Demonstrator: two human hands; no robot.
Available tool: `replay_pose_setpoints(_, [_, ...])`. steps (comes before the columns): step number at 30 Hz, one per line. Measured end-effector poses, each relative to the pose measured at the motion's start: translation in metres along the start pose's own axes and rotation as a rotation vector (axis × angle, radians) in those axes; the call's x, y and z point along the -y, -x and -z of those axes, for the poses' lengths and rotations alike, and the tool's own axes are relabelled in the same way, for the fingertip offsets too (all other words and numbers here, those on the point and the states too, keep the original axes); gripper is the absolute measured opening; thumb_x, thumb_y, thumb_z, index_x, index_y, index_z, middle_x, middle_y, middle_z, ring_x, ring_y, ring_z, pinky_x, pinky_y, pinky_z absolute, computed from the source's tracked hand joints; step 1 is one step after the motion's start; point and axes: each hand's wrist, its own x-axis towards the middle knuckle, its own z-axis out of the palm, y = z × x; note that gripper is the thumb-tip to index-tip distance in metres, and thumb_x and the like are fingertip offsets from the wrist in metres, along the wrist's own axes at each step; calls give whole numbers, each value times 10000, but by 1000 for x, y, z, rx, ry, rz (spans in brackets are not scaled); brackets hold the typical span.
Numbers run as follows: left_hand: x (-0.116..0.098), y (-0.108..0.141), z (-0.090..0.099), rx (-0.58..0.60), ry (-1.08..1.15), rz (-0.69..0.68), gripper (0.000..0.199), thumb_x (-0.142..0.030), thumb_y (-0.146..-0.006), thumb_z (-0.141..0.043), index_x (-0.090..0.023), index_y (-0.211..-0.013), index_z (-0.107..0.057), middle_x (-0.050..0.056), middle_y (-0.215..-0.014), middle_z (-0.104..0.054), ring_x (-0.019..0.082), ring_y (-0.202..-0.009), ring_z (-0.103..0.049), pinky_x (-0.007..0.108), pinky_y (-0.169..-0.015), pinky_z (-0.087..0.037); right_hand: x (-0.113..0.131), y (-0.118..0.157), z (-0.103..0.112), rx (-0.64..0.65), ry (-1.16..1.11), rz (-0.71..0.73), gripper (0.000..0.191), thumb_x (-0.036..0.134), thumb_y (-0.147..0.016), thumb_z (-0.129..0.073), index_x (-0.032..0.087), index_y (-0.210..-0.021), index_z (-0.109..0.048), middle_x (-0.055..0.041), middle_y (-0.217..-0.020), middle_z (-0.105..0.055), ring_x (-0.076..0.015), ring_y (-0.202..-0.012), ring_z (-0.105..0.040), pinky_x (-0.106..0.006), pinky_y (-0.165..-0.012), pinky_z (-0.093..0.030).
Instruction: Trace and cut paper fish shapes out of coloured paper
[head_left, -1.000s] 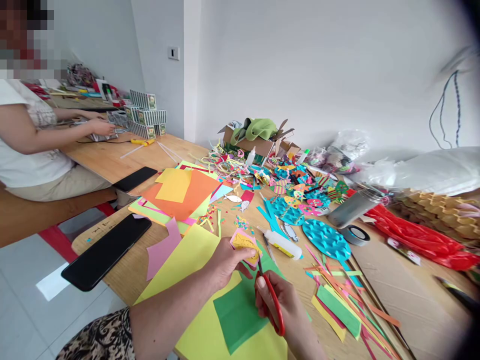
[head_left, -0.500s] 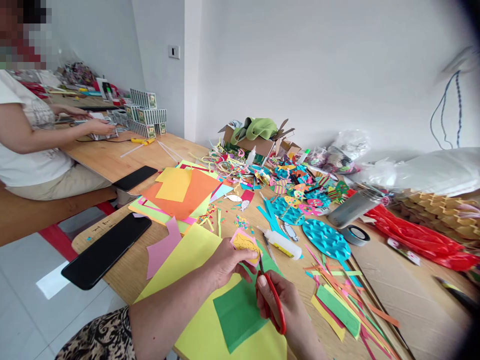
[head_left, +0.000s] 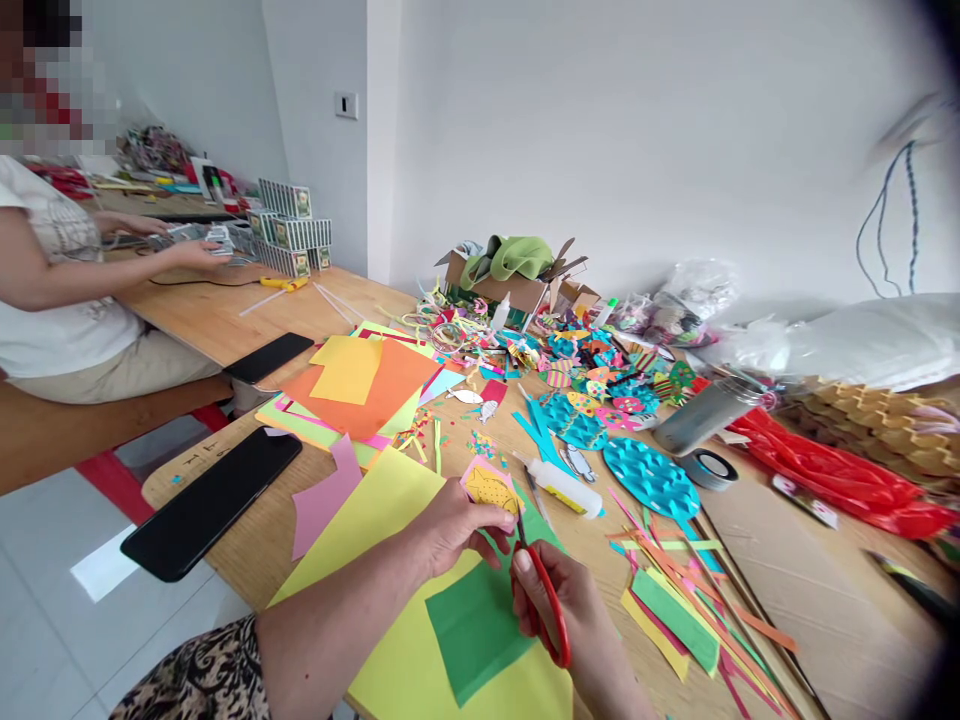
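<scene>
Between the thumb and fingers of my left hand (head_left: 457, 525) is a small pink paper piece with a yellow paper fish (head_left: 491, 488) on it, marked with dark dots. Red-handled scissors (head_left: 553, 610) are in my right hand (head_left: 574, 600), with their blades up at the right edge of the pink paper. How far the blades are parted cannot be made out. Below my hands, a green paper sheet (head_left: 480, 625) lies over large yellow paper (head_left: 360, 540). A white glue bottle (head_left: 566, 490) lies just beyond the scissors.
A black phone (head_left: 214, 505) rests at the table's left edge. Coloured paper strips (head_left: 675, 610), a tape roll (head_left: 709, 468) and a metal tumbler (head_left: 705, 415) are on the right. Blue textured ovals (head_left: 651, 478) lie beyond. Another person's hand (head_left: 199, 255) handles small grey items at the far left.
My hands, the pink paper and the scissors stay almost in place. The other person's hands at the far left have shifted slightly with the grey items.
</scene>
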Motion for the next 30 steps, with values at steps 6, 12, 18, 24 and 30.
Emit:
replay_pose_setpoints(6, [1, -2, 1, -8, -6, 7, 290, -264, -560, -708, -96, -795, -674, 20, -619, -613, 125, -462, -566, 198, -361, -381, 3, 0, 0, -6, 7, 4, 473, 644, -705, -643, 204, -650, -479, 36, -491, -548, -115, -404, -499, -219, -400, -327])
replay_pose_setpoints(12, [-1, 0, -1, -32, -50, -20, 272, -267, -565, -685, -99, -779, -679, 27, -628, -620, 122, -472, -558, 198, -364, -378, 5, 1, 1, 15, 36, 5, 474, 659, -722, -619, 209, -662, -486, 37, -495, -548, -101, -395, -462, -224, -404, -322])
replay_pose_setpoints(18, [-2, 1, -1, -27, -66, -21, 268, -264, -562, -677, -103, -776, -685, 23, -619, -616, 119, -472, -557, 190, -365, -374, 6, 2, 1, 4, 49, -15, 512, 709, -693, -605, 212, -653, -490, 36, -479, -543, -107, -381, -463, -228, -393, -323])
replay_pose_setpoints(24, [0, 0, 0, -30, -76, -22, 284, -287, -581, -694, -105, -798, -684, 19, -623, -612, 117, -471, -562, 183, -359, -364, 7, 1, 0, 14, 36, -12, 469, 657, -715, -621, 211, -660, -485, 41, -473, -536, -104, -386, -458, -222, -396, -310])
replay_pose_setpoints(30, [-1, 1, -1, -34, -70, -15, 286, -287, -571, -700, -99, -786, -681, 18, -615, -609, 112, -464, -558, 179, -362, -358, 7, 3, 0, 15, 41, -5, 463, 651, -727, -612, 209, -658, -489, 36, -480, -548, -103, -386, -460, -223, -397, -313])
